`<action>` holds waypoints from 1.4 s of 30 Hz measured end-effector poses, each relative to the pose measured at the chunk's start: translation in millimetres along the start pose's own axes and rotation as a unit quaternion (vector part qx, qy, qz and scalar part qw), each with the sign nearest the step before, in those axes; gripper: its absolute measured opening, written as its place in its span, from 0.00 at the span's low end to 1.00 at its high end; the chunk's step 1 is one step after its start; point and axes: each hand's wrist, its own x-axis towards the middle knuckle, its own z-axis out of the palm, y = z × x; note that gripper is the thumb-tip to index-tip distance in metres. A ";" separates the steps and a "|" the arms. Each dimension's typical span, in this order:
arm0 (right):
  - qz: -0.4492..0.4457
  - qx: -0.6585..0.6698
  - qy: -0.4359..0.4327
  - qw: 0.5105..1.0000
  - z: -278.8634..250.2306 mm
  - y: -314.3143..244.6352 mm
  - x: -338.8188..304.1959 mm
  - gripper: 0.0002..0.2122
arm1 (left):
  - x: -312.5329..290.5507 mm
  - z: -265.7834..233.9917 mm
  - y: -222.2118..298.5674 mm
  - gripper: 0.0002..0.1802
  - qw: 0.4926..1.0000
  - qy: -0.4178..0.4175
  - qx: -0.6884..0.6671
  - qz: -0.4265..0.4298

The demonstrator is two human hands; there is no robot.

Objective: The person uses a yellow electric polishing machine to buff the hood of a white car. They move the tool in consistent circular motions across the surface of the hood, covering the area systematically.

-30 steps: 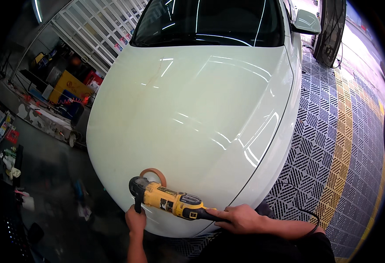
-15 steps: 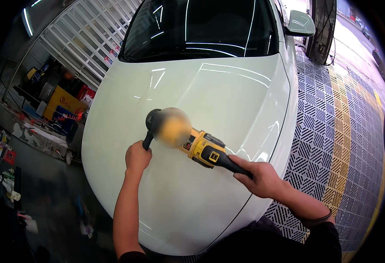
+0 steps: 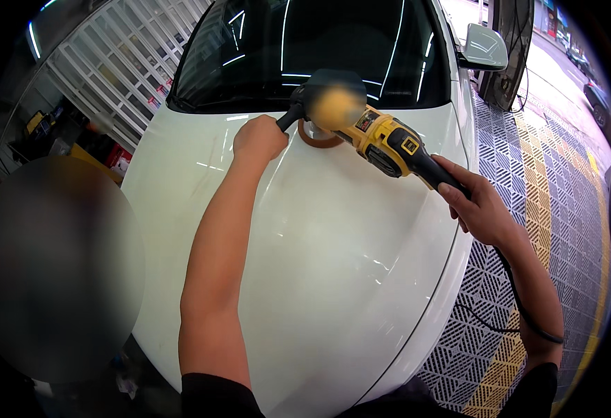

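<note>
A yellow and black car polisher [image 3: 387, 145] lies across the far part of a white car hood [image 3: 326, 230], close to the windshield. Its round brown pad [image 3: 319, 142] appears to rest on the paint; the tool's head is partly blurred. My left hand [image 3: 261, 138] is closed round the black side handle at the polisher's front. Around the rear grip, my right hand [image 3: 478, 202] is wrapped, thumb along the top. From that grip a black cord runs down along my right forearm.
Beyond the hood rises the dark windshield [image 3: 312, 52], with a side mirror [image 3: 485, 47] at the right. Grey and yellow grid tiles [image 3: 507, 279] cover the floor there. A white slatted gate [image 3: 121, 59] stands at the far left. A large blurred patch hides the left side.
Both hands have pushed the polisher forward and to the right, from the middle of the hood to near the windshield. My arms are stretched farther out.
</note>
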 end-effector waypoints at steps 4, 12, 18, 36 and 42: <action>-0.016 -0.028 -0.029 0.999 10.2 -19.3 44.3 0.28 | 34.3 4.8 -34.5 0.17 0.999 0.004 -0.001 -0.035; -0.027 -0.031 -0.088 0.995 49.0 -59.3 115.3 0.28 | 47.1 -7.9 -122.0 0.18 0.995 0.014 0.007 -0.103; -0.059 -0.037 -0.155 0.985 94.2 -87.5 94.3 0.27 | -31.3 4.5 -208.2 0.14 0.985 -0.025 -0.033 -0.168; -0.277 -0.099 -0.363 0.884 231.5 -128.1 -62.6 0.28 | -408.8 80.3 -416.2 0.08 0.951 0.063 -0.082 -0.291; -0.278 -0.070 -0.301 0.910 194.2 -102.0 -53.6 0.28 | -348.2 46.3 -339.2 0.11 0.957 0.024 -0.079 -0.277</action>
